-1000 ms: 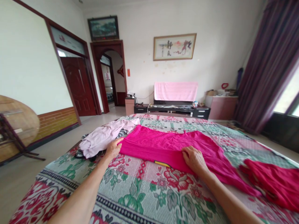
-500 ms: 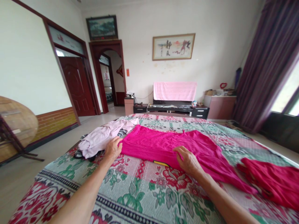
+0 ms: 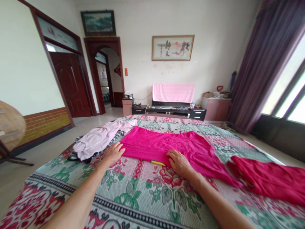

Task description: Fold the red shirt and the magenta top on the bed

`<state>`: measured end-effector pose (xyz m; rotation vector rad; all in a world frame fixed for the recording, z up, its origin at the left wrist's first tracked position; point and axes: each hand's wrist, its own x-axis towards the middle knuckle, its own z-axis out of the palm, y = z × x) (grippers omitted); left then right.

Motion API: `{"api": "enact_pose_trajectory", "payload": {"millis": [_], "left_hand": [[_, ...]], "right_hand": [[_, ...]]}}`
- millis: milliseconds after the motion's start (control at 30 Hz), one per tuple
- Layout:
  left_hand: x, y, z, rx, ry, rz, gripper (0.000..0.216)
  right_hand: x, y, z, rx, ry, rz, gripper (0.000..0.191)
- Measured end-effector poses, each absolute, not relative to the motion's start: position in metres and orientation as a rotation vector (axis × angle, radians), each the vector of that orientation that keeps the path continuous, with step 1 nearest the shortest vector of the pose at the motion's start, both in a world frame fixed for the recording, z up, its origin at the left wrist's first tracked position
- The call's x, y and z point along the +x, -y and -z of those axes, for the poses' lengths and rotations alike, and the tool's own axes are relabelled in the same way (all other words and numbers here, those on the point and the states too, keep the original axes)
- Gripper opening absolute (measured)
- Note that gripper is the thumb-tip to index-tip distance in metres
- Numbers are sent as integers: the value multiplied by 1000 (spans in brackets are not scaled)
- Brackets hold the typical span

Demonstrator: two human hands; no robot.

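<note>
A bright pink garment, seemingly a long-sleeved top, lies spread across the flower-patterned cover. At its left end rests my left hand, fingers stretched out onto the fabric edge. My right hand lies on the near edge of the garment, with its fingers extended over the cloth. Just left of that hand, a thin yellow strip with a dark border shows along the garment's near edge; what it belongs to is partly hidden. One sleeve reaches right, toward a red cloth bundle.
To the left, a pale pink garment lies over black-and-white patterned cloth. A folded round wooden tabletop stands at far left. Beyond the cover are a black cabinet and a screen under a pink towel.
My right hand has moved slightly left and settled flatter on the near edge of the pink garment. My left hand stays at the left end. The view has turned slightly right.
</note>
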<state>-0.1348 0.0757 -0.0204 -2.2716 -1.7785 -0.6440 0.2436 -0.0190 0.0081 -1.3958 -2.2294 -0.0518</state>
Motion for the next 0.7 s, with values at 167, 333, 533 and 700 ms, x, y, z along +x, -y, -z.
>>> {"api": "enact_pose_trajectory", "payload": {"millis": [167, 333, 533, 700], "left_hand": [[-139, -82, 23, -2282, 1800, 690, 41], [-117, -76, 17, -2227, 1784, 856, 38], [-11, -40, 3, -2505, 1464, 885, 32], [59, -8, 4, -2743, 1198, 867, 30]], "right_hand": [[239, 44, -16, -1512, 2222, 27, 32], [252, 67, -25, -1584, 2186, 22, 26], [287, 72, -35, -1670, 2004, 63, 28], [328, 57, -49, -1878, 1766, 147, 35]]}}
